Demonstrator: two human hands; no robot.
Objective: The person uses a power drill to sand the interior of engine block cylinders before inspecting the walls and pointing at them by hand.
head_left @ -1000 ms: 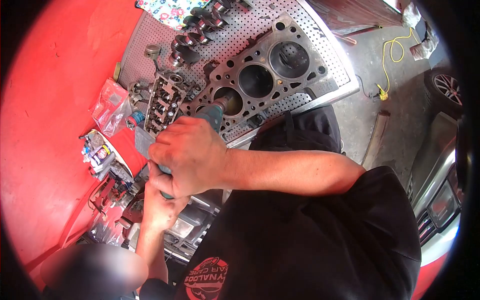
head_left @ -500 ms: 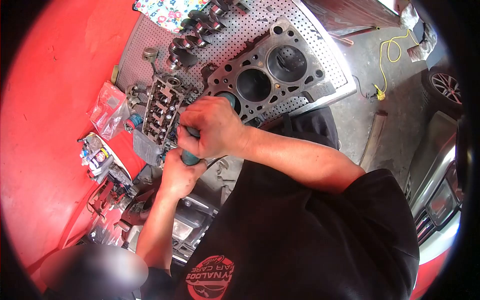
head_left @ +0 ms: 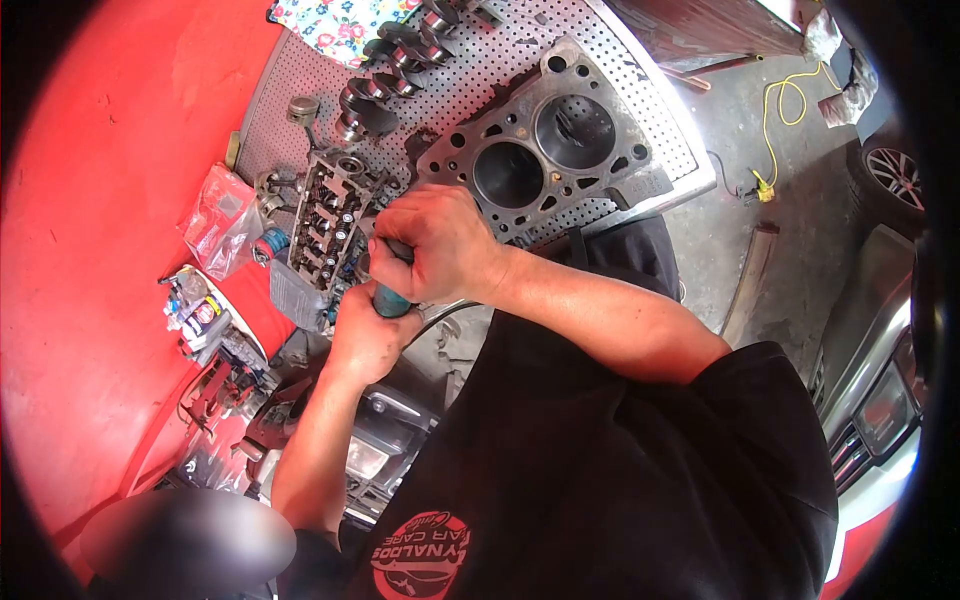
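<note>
Head view is showing me both hands bunched together near the middle of the frame, left of centre. My right hand (head_left: 445, 245) is wrapping its grip tight around the upper part of a teal-handled power tool (head_left: 388, 300), fingers curled fully over it, while my left hand (head_left: 365, 345) is clamping the lower end of the same tool from beneath — only a short teal stretch is showing between the two fists. A thin dark cable (head_left: 440, 315) is trailing from the tool toward my black shirt (head_left: 640, 480).

The tool's working end is hidden under my right hand, so I cannot tell what it is touching. It is sitting at the near-left corner of the engine block (head_left: 550, 140), which is lying on the perforated metal bench (head_left: 470, 70) in the upper middle of the frame, two of its cylinder bores open to view. Just left of my hands, a cylinder head (head_left: 330, 215) is lying on the bench edge, and above it, toward the top of the frame, a crankshaft (head_left: 385, 65) is resting beside a single piston (head_left: 303, 108).

Along the left, a red surface (head_left: 90, 200) is carrying a clear plastic bag (head_left: 215, 215) and a clutter of small parts (head_left: 200, 315). At the upper right a yellow cord (head_left: 785, 120) is lying on the concrete floor (head_left: 790, 230) — a car wheel (head_left: 893, 178) is showing just beyond it.
</note>
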